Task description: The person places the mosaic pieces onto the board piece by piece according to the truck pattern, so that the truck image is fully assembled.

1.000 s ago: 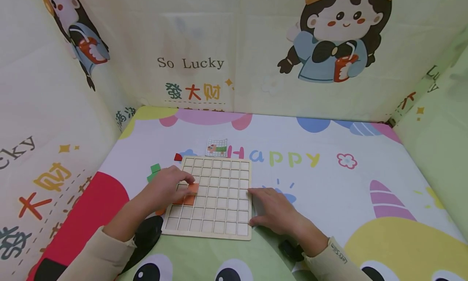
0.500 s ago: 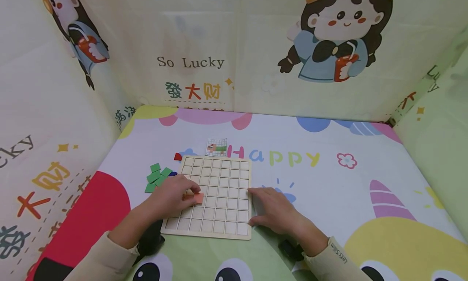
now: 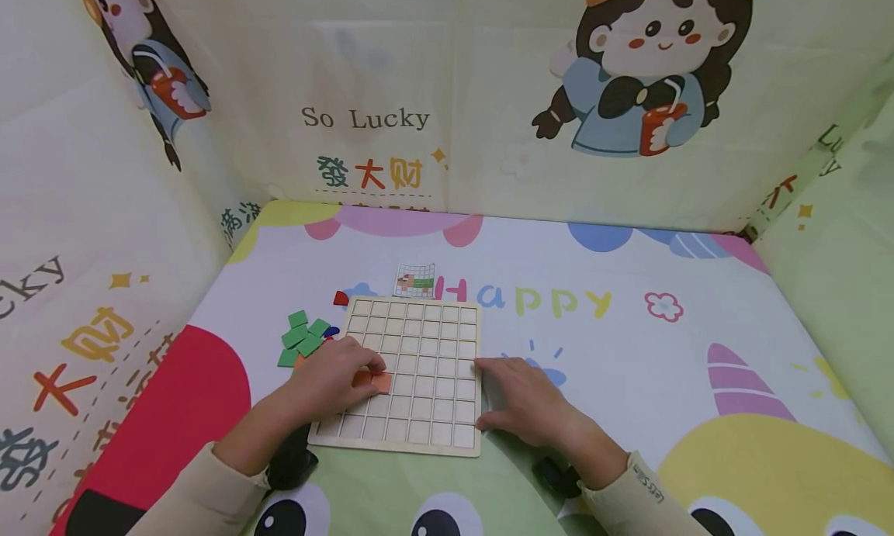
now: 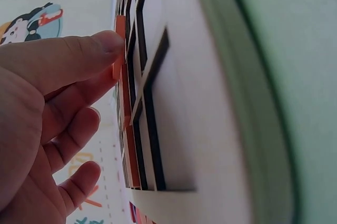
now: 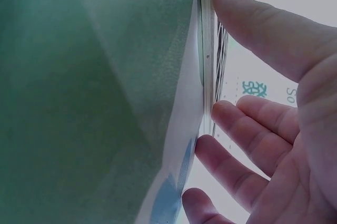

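My left hand [image 3: 335,381] pinches an orange square tile [image 3: 381,383] between thumb and index finger, over the left part of a pale wooden grid board [image 3: 419,408]. In the left wrist view the held tile [image 4: 121,26] stands at the board's surface, and more orange tiles [image 4: 132,155] lie in cells beside it. From above, the hand partly hides those tiles. My right hand [image 3: 524,400] rests against the board's right edge; the right wrist view shows its thumb and fingertips touching the rim [image 5: 209,50], with the fingers only slightly bent.
Several green square tiles [image 3: 295,337] lie left of the board, with a dark blue piece [image 3: 331,331] beside them. A red piece [image 3: 341,298] lies by the board's far left corner. Behind the board is a small printed grid card [image 3: 415,281]. Patterned cloth walls surround the table.
My left hand has moved slightly right and nearer me over the board with an orange tile, uncovering the green tiles and blue piece. The right hand stays at the edge.
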`<state>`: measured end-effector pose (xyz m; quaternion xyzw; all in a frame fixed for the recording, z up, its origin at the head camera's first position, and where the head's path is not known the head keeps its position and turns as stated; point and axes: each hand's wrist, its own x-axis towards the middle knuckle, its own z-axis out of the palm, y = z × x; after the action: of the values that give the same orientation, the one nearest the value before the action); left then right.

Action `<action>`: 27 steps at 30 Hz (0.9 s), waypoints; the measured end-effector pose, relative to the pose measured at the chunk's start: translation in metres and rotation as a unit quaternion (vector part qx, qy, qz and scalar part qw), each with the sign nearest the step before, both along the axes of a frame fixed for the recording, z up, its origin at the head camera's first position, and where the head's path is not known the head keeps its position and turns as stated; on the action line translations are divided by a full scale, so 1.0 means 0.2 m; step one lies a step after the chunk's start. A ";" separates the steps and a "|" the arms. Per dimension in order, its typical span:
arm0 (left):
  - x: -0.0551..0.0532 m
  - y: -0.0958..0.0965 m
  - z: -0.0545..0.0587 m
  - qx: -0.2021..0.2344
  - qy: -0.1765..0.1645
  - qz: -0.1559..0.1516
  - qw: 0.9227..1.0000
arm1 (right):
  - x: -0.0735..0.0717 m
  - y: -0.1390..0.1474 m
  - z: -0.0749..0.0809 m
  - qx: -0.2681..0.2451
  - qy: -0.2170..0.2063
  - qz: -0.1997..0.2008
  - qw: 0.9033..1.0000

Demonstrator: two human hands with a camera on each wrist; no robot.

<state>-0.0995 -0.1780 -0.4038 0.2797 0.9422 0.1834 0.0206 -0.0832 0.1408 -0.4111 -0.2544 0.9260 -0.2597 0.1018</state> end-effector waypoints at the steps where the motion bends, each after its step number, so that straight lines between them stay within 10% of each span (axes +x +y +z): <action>1: 0.00 0.00 0.00 -0.001 -0.003 0.001 1.000 | 0.00 0.00 0.00 0.000 0.000 0.000 1.000; 27: -0.01 0.01 -0.01 -0.003 -0.015 0.018 1.000 | 0.00 0.00 -0.01 -0.001 0.009 0.002 1.000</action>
<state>-0.1005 -0.1764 -0.4051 0.2597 0.9472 0.1852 0.0325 -0.0834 0.1413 -0.4126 -0.2588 0.9260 -0.2584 0.0934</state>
